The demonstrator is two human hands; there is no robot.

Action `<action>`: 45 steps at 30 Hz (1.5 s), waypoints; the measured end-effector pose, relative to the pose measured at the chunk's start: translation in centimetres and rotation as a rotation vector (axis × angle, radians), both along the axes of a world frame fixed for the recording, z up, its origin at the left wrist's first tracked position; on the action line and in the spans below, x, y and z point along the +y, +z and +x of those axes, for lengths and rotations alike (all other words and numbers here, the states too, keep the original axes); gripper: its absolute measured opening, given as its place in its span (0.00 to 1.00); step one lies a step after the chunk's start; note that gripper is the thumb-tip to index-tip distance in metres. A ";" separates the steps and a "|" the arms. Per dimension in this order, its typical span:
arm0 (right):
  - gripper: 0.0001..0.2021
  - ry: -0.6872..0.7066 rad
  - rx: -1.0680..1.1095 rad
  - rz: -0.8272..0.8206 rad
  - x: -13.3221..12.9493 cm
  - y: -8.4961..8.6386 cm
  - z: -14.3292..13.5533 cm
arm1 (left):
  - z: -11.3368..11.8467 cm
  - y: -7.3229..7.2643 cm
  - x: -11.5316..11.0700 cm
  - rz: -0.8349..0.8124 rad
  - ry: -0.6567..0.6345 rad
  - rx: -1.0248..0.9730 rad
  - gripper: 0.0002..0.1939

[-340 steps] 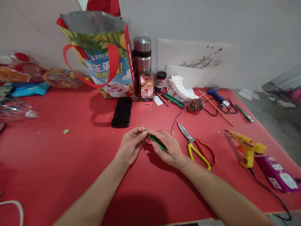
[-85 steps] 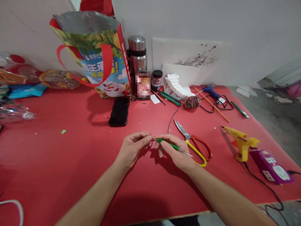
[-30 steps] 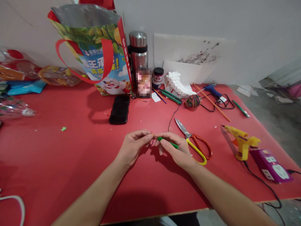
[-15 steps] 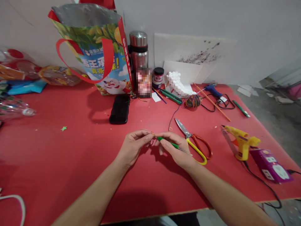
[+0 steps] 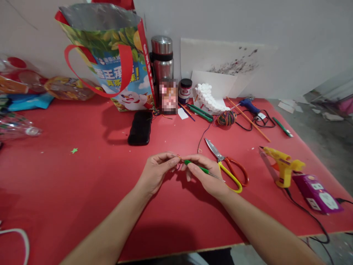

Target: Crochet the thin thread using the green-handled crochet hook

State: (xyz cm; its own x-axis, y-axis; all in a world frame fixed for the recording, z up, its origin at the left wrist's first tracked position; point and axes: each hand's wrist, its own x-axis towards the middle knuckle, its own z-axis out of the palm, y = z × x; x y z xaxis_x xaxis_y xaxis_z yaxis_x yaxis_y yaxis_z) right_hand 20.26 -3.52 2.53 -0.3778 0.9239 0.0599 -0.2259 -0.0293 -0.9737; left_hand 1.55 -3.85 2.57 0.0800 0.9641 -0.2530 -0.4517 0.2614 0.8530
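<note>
In the middle of the frame, the right hand pinches a thin green hook with a shiny metal end. The left hand pinches a tiny bit of thread at the hook's tip; it is too small to make out. Just right lie scissors with yellow and red loops on the smooth red table.

From where I watched, the scissors lay at three o'clock of the hands, the glue gun further right, the phone at eleven, the bag behind it.
</note>
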 end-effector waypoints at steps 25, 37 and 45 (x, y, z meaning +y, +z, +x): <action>0.11 0.003 -0.023 -0.014 0.2 0.0 -0.1 | 0.1 0.3 0.0 -0.026 -0.001 -0.003 0.10; 0.11 0.002 -0.035 -0.017 0.1 -0.1 0.0 | 0.1 0.1 0.0 -0.035 -0.004 0.004 0.10; 0.12 -0.007 -0.053 -0.014 0.2 0.0 -0.1 | 0.1 0.1 0.0 -0.036 -0.005 0.007 0.10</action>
State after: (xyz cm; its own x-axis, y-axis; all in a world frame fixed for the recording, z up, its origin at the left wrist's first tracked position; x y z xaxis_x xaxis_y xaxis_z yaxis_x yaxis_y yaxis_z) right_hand 20.20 -3.37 2.51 -0.3734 0.9272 0.0275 -0.1746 -0.0411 -0.9838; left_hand 1.62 -3.87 2.68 0.0833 0.9540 -0.2879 -0.4440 0.2941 0.8464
